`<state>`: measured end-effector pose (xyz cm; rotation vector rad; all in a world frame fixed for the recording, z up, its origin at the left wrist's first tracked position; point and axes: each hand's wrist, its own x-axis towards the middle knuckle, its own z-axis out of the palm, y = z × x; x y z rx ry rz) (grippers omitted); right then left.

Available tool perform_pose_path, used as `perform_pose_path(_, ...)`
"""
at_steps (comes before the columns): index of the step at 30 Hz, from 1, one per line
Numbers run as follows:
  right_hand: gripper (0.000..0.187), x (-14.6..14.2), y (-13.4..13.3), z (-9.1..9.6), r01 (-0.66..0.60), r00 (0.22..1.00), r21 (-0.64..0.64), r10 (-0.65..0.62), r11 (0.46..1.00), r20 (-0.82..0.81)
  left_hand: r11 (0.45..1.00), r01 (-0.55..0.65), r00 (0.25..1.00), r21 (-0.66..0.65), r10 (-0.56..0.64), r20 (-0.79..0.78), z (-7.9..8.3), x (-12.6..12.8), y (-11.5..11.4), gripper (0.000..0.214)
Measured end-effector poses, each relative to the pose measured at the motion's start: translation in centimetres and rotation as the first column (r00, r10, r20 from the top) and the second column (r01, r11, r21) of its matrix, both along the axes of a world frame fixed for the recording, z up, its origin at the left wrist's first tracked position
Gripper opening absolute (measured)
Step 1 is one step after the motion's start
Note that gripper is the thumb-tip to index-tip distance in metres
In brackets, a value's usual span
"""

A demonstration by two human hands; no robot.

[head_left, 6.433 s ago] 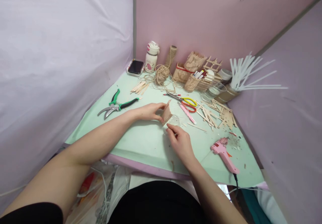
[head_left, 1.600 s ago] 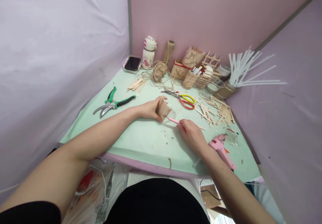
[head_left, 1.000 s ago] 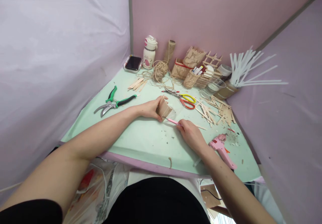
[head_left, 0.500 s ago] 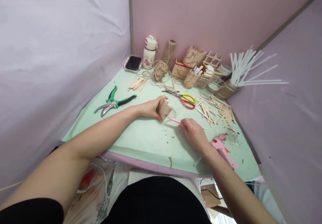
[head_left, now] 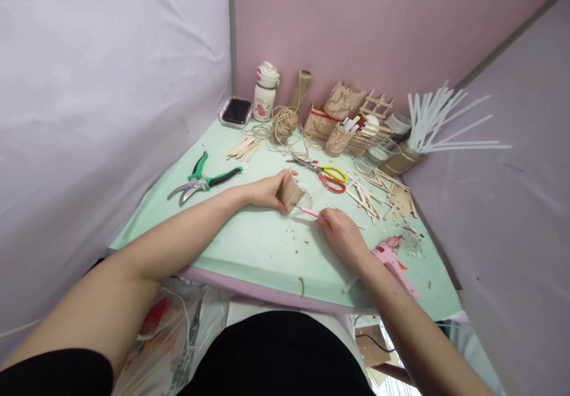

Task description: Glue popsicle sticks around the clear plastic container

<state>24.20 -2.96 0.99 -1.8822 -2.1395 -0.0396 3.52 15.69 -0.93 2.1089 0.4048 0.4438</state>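
Watching remotely, I see the left hand (head_left: pixel 271 192), forearm (head_left: pixel 187 227) stretched over the green-covered table (head_left: pixel 249 247), clamped on a tan wooden piece (head_left: pixel 292 194) near the middle; the right hand (head_left: pixel 342 233), back upward, closes round a pink-handled tool (head_left: pixel 309 212); its thin tip meets the piece's lower edge.

two hands (head_left: pixel 342 235), one brown piece (head_left: pixel 293 193) and one pink tool (head_left: pixel 310 212). one pair of pruners (head_left: pixel 201 183), one pair of scissors (head_left: pixel 317 170), one glue gun (head_left: pixel 390 254), one phone (head_left: pixel 237 111), one bottle (head_left: pixel 265 101) and one twine ball (head_left: pixel 284 125). several pens (head_left: pixel 351 124), many wooden sticks (head_left: pixel 403 202) and many white rods (head_left: pixel 419 133) overlap too much to count.
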Motion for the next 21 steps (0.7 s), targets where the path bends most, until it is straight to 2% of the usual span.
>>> perform_pose_path(21,0.014,-0.38,0.03,0.24,0.006,1.0,-0.055,-0.007,0.998,-0.01,1.0,-0.004,1.0,-0.025,0.004,-0.004,0.24,0.03,-0.1,0.113)
